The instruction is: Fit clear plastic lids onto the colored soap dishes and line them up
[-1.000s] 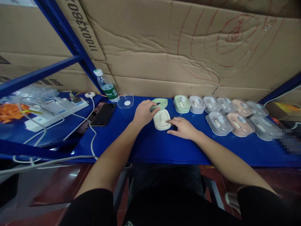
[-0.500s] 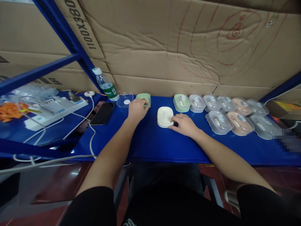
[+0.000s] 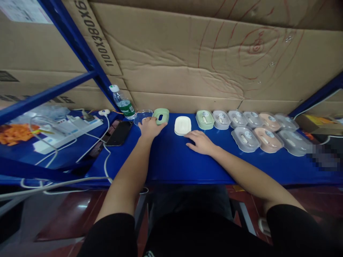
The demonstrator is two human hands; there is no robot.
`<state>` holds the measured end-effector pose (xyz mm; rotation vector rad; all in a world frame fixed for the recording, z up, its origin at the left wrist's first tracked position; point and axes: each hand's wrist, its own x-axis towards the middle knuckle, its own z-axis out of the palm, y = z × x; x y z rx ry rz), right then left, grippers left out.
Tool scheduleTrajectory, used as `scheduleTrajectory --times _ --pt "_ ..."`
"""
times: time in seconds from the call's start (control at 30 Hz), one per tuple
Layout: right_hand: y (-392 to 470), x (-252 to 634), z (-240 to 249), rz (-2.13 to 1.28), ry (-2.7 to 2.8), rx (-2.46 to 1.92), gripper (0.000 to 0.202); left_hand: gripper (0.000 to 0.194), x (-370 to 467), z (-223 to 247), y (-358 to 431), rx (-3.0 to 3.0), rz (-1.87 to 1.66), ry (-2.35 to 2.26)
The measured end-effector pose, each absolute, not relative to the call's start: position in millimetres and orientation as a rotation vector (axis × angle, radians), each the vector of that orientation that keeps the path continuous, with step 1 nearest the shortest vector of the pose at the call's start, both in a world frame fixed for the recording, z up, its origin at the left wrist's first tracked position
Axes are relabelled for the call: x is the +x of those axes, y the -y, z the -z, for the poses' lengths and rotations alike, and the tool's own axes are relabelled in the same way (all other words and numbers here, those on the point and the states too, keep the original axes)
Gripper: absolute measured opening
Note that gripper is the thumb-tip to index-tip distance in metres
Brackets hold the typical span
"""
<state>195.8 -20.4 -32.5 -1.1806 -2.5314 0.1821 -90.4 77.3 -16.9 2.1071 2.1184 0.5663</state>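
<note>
My left hand [image 3: 150,127] is open, its fingers spread over the near edges of a light green plastic piece [image 3: 164,113] with an oval slot and a clear plastic lid [image 3: 139,117]. Its fingertips partly cover both pieces, and whether they touch the lid I cannot tell. At the middle of the blue table lies a cream, rounded-square dish [image 3: 183,125]. My right hand [image 3: 200,142] rests by the dish's near right corner, thumb apart from the fingers, with nothing held in it.
Several lidded boxes in green, grey and pink, such as this green box [image 3: 205,120], stand at the right. To the left are a water bottle [image 3: 125,106], a black phone [image 3: 119,133], a white power strip [image 3: 66,134] and loose cables. Cardboard [image 3: 160,53] walls the back.
My left hand has drawn back from the green piece toward the clear lid, uncovering the slot. The cream dish and my right hand have shifted slightly left, and the camera has tilted up.
</note>
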Motion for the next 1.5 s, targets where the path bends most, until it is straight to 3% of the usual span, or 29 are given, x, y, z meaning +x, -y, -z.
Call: scheduleTrajectory --times 0.2,0.43,0.63,0.83,1.0,1.27,1.4,1.5 --pt "18.8 198.4 34.5 -0.176 2.532 -1.274 0.058 0.075 -91.3 27.7 -82.1 2.199 -0.601 -2.060" --pt "11.9 228.0 25.8 0.088 2.213 -1.496 0.062 0.081 -79.1 22.1 -73.7 2.383 -0.735 -1.972" --pt "0.5 250.9 22.3 0.112 2.084 -1.736 0.077 0.044 -61.4 27.7 -73.0 2.654 -0.467 -1.593" --pt "6.5 242.6 16.9 0.093 2.095 -1.592 0.057 0.028 -53.2 32.7 -74.7 2.590 -0.582 -1.731" --pt "5.8 233.7 24.9 0.081 2.093 -1.602 0.088 0.038 -51.4 32.8 -73.8 2.623 -0.689 -1.756" --pt "10.5 224.8 28.4 -0.094 2.041 -1.336 0.053 0.066 -40.1 23.2 -55.2 2.778 -0.797 -1.401" --pt "14.9 219.6 28.4 -0.076 2.058 -1.134 0.059 0.082 -25.8 24.8 -42.5 2.826 -0.810 -1.238" --pt "16.2 218.3 27.7 -0.042 2.018 -1.067 0.058 0.080 -21.2 27.4 -40.7 2.811 -0.818 -1.204"
